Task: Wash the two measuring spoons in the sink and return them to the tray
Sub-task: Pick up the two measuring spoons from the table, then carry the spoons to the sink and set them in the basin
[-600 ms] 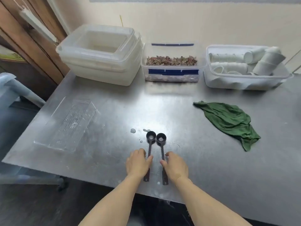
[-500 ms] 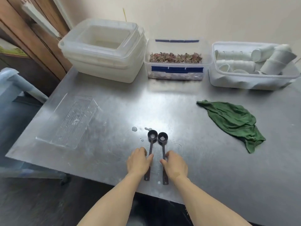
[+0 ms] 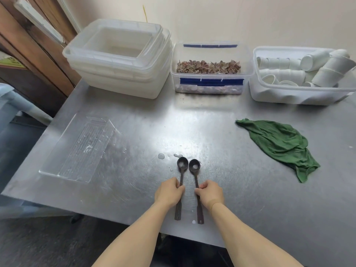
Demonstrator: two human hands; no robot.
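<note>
Both measuring spoons lie side by side on the steel table, bowls away from the person. The left hand pinches the left spoon mid-handle; the right hand pinches the right spoon. Lifting level should keep what looks like water in the bowls. The clear tray sits left. No readable writing shows

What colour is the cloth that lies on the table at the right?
The cloth is dark green, seen in the head view, crumpled on the metal table.
</note>
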